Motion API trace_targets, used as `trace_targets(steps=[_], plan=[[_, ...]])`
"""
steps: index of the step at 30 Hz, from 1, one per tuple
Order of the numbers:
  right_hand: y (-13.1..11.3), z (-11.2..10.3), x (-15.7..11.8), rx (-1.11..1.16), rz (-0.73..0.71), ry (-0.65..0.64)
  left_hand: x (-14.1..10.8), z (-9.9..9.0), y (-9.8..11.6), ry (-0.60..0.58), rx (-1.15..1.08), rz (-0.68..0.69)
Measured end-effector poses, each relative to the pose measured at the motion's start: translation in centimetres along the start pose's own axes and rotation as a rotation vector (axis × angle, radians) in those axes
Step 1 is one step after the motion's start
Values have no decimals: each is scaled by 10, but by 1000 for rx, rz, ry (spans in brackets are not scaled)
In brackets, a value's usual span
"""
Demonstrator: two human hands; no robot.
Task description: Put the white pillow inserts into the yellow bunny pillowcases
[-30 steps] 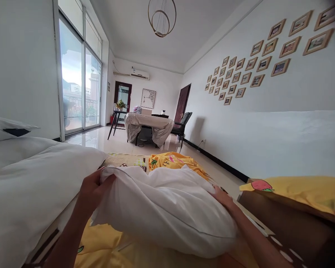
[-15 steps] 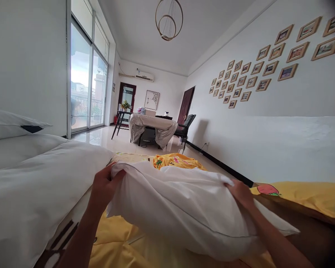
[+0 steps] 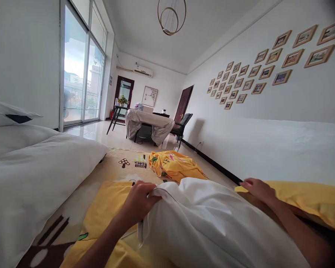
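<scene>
Our left hand (image 3: 141, 199) has the white pillow (image 3: 212, 227) by its upper left corner. Grip is closed: fabric pinched between thumb and curled fingers, edge folded over there. Our right hand (image 3: 258, 190) is up past the far side of the pillow, in line with the near end of the yellow cushion (image 3: 307, 195). Fingers are bent, thumb close to them; we can't tell how far that grip is open, or whether it touches the cushion or holds anything.

Pillow sits low and center to right in our view, creased, with piping along its edge. Its lower left corner hangs over the yellow sheet (image 3: 108, 201), which shows left of it and under our left forearm. We can't tell how much of the pillow rests on anything; its bottom runs out of view.

Beyond the pillow we have a bunched orange-yellow cloth (image 3: 175, 165) with printed figures, lying on the beige blanket (image 3: 131, 173). Blanket has a mushroom print and brown shapes. Left side: puffy white bedding (image 3: 41, 178), well apart from the pillow, with a white item with a black patch (image 3: 18, 118) behind it.

Across the room: covered table (image 3: 147, 116), black chair (image 3: 181, 124), plant (image 3: 122, 99) on a tall stand.
</scene>
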State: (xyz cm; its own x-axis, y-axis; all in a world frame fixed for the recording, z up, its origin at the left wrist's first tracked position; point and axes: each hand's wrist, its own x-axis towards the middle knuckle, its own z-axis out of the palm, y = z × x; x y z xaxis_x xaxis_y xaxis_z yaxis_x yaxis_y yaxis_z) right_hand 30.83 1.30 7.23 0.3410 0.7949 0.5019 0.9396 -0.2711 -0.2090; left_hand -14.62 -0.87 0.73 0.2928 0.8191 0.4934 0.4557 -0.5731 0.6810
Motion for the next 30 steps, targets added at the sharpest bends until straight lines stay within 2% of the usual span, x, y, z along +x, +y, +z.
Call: trace_targets(steps=[3,4,6,8,9,11,13,16,19,21,24,26,30], plan=[[-70,2,-31,135,-224,-147,-2,5,2,-18,17,35],[-97,-2,-49,187,-340,-193,-3,5,3,-14,22,47],[-148,-12,-91,288,-661,-347,-6,4,6,-5,38,86],[-191,-22,-129,331,-910,-495,-9,3,11,0,49,159],[-207,-25,-142,336,-975,-531,-11,3,13,-1,56,201],[-229,-24,-157,332,-1007,-526,-14,5,18,-3,86,278],[-238,-15,-156,347,-967,-477,-18,6,22,8,143,337],[-238,4,-147,400,-907,-454,-20,7,23,50,245,402],[-233,18,-142,347,-920,-454,-19,9,21,8,311,406],[-229,22,-141,293,-944,-405,-16,8,20,-55,299,368],[-225,23,-138,300,-957,-332,-13,1,18,-81,213,281],[-223,21,-134,326,-950,-309,-11,-5,15,-104,170,222],[-221,12,-130,347,-954,-276,-9,-8,3,-236,78,110]])
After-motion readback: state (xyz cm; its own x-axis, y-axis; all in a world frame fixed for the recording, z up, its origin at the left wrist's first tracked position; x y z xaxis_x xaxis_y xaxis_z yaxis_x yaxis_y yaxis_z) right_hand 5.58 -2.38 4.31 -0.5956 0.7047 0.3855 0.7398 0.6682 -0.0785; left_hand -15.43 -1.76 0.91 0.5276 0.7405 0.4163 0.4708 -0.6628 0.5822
